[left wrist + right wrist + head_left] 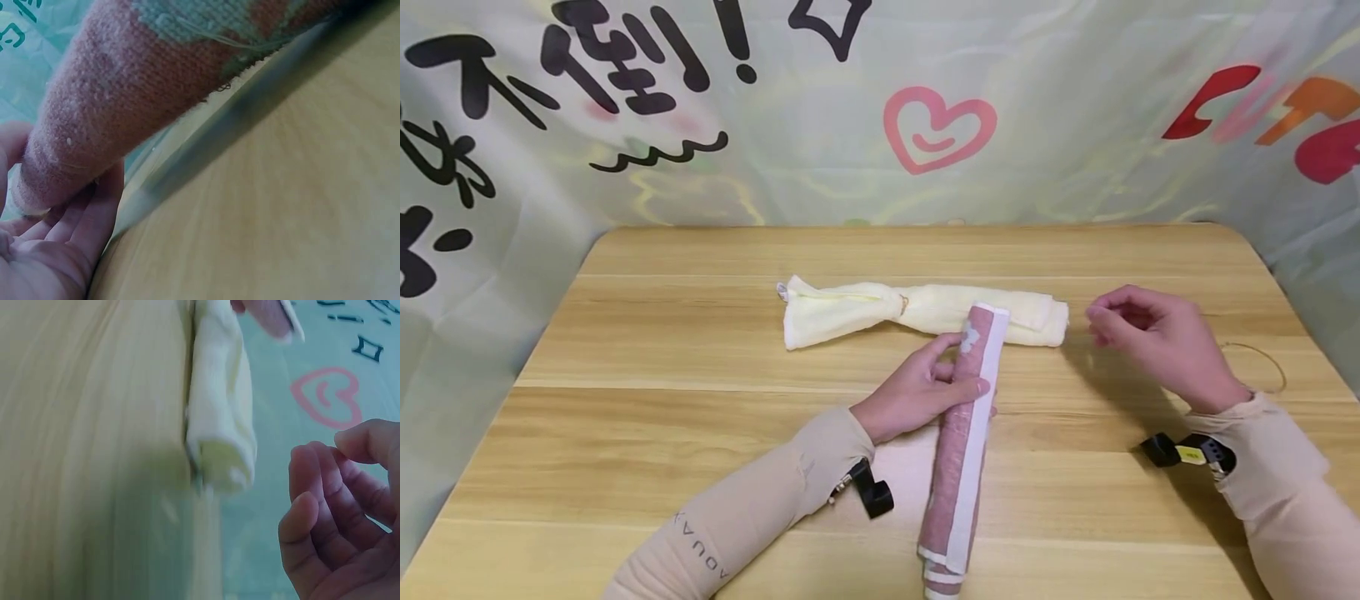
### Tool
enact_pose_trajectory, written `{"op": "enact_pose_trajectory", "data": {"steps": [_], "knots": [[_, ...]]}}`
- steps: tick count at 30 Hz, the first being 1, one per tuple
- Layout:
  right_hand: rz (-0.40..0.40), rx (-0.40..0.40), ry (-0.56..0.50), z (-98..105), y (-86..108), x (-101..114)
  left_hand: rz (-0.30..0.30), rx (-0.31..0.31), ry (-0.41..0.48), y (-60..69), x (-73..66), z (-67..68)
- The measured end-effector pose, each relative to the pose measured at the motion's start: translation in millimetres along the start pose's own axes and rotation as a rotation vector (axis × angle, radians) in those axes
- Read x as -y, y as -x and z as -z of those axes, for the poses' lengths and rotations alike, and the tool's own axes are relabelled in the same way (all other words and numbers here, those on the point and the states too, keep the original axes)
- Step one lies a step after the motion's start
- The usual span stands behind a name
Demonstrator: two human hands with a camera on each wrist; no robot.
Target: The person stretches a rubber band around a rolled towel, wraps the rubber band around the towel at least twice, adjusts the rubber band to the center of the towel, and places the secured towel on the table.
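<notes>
A: What was the left hand [913, 392] doing?

B: It was clamped round a rolled pink towel [957, 442] with white edging — thumb across the front, fingers behind. The long roll ran from just beyond that hand back towards the person, and a pale blue-grey motif [970, 337] showed above the thumb.

A: And the right hand [1172, 343]?

B: It hung above the tabletop [685, 333], well to the right of the left hand. Its fingers were loosely curled, thumb tip close to the fingertips, and I saw nothing held between them.

A: Was anything near it?

B: A rolled cream towel [943, 307] lay just to its left, one end facing its fingertips. That roll stretched across beyond the left hand, cinched near its middle by a thin brown band [903, 306], and a small label [782, 292] stuck out at the end farthest from the right hand.

A: Did the two rolls touch?

B: I couldn't tell; the pink one's top merely overlapped the cream one in the head view.

A: What was that thin tan loop [1270, 357]?

B: I couldn't name it more closely. It lay just right of the right hand. Beyond both hands hung a pale backdrop [820, 175] with a pink heart [988, 125].
</notes>
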State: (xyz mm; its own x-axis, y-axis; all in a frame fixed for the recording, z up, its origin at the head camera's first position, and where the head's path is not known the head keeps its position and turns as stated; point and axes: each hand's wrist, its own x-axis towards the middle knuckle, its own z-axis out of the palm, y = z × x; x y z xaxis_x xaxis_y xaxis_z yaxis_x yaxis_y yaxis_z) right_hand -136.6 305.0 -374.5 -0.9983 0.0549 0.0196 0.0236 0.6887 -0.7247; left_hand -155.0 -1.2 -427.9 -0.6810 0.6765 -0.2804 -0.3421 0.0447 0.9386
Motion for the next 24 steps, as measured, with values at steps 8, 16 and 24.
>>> {"op": "enact_pose_trajectory", "data": {"steps": [8, 16, 24], "knots": [[-0.001, -0.068, 0.024, 13.8, 2.4, -12.4, 0.015, -0.006, 0.024, 1.8, -0.3, 0.1], [-0.051, -0.027, 0.266, 32.5, -0.8, -23.0, 0.007, 0.008, 0.046, 1.7, -0.9, -0.8], [-0.094, -0.031, 0.408, 54.0, -2.6, -48.7, 0.013, 0.009, 0.042, -0.4, -0.1, -0.6]]}}
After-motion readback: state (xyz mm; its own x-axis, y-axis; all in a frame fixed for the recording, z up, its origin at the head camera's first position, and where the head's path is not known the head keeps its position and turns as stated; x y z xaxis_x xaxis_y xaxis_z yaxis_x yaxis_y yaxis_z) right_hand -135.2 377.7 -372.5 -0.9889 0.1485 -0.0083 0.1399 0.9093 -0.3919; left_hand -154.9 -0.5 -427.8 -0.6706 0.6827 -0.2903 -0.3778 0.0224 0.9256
